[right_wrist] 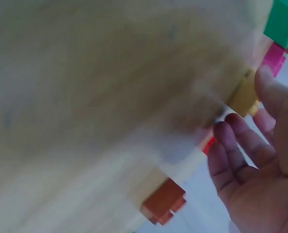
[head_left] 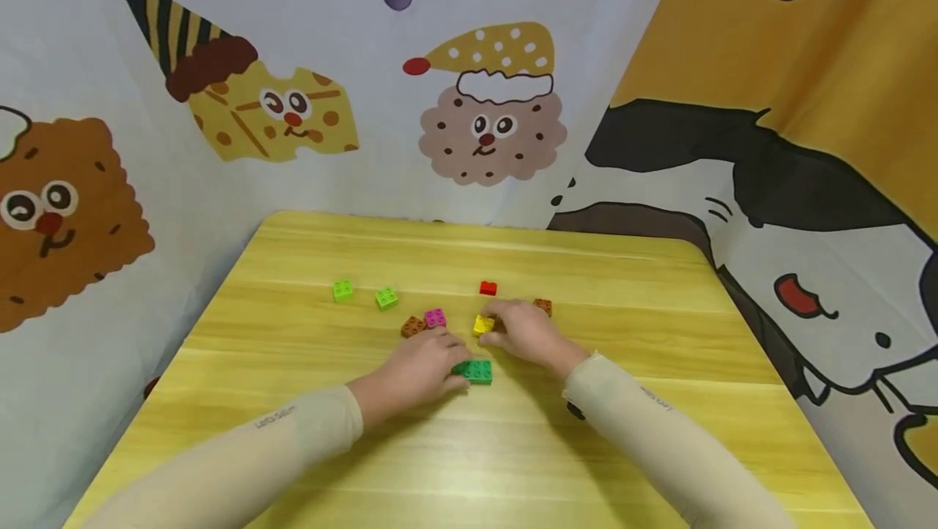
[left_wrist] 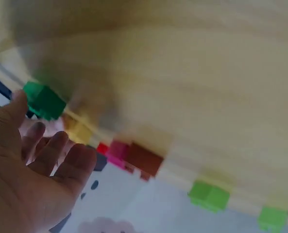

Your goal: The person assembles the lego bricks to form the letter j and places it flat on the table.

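Note:
In the head view my left hand (head_left: pixel 421 370) has thumb and index finger at either side of the left end of a green brick (head_left: pixel 479 372), holding it at the table. My right hand (head_left: pixel 529 331) pinches a small yellow brick (head_left: pixel 482 325) between thumb and fingertips, just behind the green one. Past my left fingers, a magenta brick (head_left: pixel 436 317) and a brown brick (head_left: pixel 413 326) lie side by side. The left wrist view has the green brick (left_wrist: pixel 44 101) by the thumb; the yellow brick (right_wrist: pixel 244 94) is partly covered by the right thumb.
Two lime-green bricks, one farther left (head_left: pixel 343 291) and one nearer (head_left: pixel 386 298), lie at the back left. A red brick (head_left: pixel 488 288) sits behind the right hand. Another brown brick (head_left: pixel 543 307) is partly hidden by it. Printed cloth (head_left: pixel 366 187) hangs behind the wooden table (head_left: pixel 454 464).

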The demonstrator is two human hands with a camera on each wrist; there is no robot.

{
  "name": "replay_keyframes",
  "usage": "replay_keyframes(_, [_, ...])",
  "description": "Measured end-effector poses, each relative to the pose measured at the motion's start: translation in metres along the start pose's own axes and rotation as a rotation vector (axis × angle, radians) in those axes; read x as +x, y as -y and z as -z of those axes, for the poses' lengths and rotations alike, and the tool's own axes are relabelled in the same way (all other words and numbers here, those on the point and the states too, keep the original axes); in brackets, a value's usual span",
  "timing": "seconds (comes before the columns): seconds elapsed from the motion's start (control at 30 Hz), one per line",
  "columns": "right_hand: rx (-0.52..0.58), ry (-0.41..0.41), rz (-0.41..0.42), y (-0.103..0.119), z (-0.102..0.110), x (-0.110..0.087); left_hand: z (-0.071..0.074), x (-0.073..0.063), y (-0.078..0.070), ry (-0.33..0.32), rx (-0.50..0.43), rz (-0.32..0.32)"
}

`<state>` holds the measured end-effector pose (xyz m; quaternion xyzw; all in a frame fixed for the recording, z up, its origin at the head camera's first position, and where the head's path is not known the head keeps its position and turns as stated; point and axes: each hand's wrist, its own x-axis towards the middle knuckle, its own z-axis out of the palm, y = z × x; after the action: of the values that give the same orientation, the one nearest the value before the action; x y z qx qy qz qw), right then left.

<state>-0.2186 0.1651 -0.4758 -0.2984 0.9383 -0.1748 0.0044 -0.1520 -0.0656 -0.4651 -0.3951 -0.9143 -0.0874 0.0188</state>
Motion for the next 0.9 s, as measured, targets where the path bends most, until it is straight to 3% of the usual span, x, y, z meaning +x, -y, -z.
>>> replay_keyframes(0.1, [0.023, -0.045, 0.013, -0.002, -0.001, -0.002, -0.007, 0.008, 0.0, -0.009, -0.038, 0.025])
replay_keyframes(0.2, [0.123, -0.072, 0.047, -0.004, 0.006, -0.011, -0.009, 0.014, 0.005, -0.046, -0.096, 0.044])
replay_keyframes(0.33, [0.222, -0.037, 0.097, 0.001, 0.016, -0.027, -0.01, 0.019, 0.013, -0.092, -0.128, 0.067])
replay_keyframes(0.43, [0.181, 0.0, 0.142, 0.004, 0.017, -0.035, -0.011, 0.02, 0.017, -0.098, -0.125, 0.081])
replay_keyframes(0.6, [0.096, -0.029, 0.214, 0.004, 0.01, -0.039, -0.011, 0.02, 0.017, -0.098, -0.125, 0.083])
replay_keyframes(0.9, [0.102, -0.037, 0.259, 0.004, 0.007, -0.038, -0.01, 0.017, 0.011, -0.075, -0.14, 0.11])
